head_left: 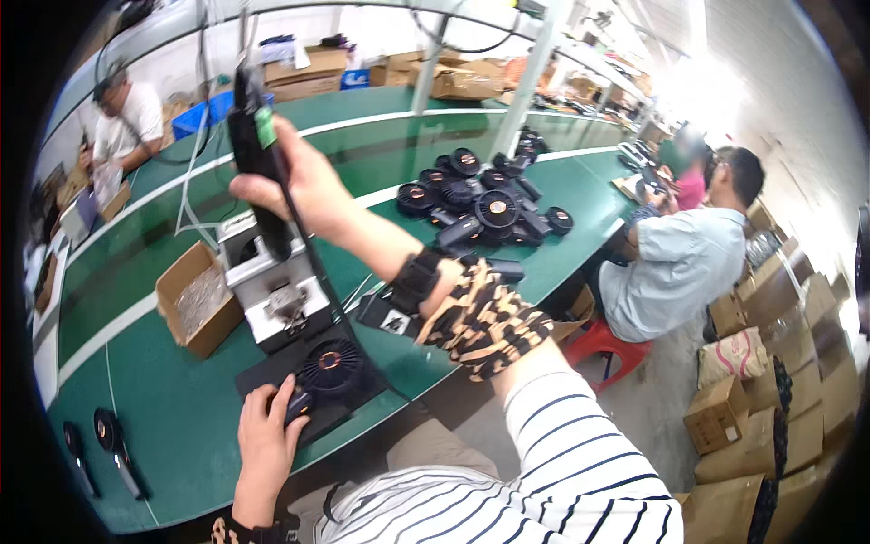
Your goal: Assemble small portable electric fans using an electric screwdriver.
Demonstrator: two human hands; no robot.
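High over the bench, my right hand (304,181) is wrapped round a black electric screwdriver (246,136) with a green patch, hung upright from above. Its lower end is over a white and grey fixture with a metal part (288,304). Closer to me, a black handheld fan (332,365) lies on a black mat (258,374). My left hand (265,435) grips the fan's short dark handle between thumb and fingers, pressing it to the mat. A black cord runs down past my right wrist toward the mat.
An open cardboard box (204,308) of small clear parts stands left of the fixture. Two fans (111,435) lie at the far left of the green bench (190,435). A heap of fans (494,210) is at the right. A co-worker (675,263) sits beyond on a red stool (609,355).
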